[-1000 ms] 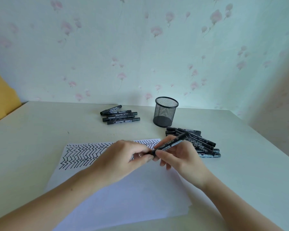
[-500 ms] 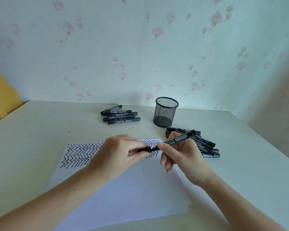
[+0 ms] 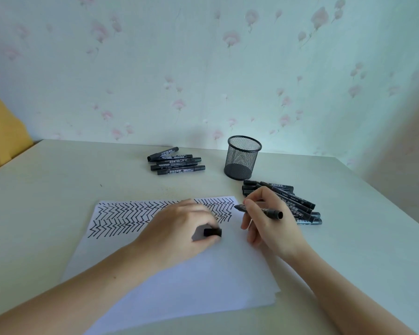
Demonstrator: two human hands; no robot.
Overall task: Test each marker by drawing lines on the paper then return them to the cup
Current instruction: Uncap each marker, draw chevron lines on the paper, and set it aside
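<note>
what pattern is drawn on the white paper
Rows of black zigzag, chevron-like lines across the top of the white paper sheet, seen in the head view.

The cup (image 3: 243, 157) near the tabletop's far edge is black wire mesh, matt and see-through, with a solid dark base. The markers (image 3: 177, 162) lying to its left are black plastic with a slight sheen and printed labels; those in the heap (image 3: 300, 204) toward the right edge look the same. The paper (image 3: 179, 286) at the near edge is thin, matt and white, inked with black zigzags. The tabletop (image 3: 58, 189) is smooth, pale and faintly glossy. The wall (image 3: 203, 68) is matt floral wallpaper.
</note>
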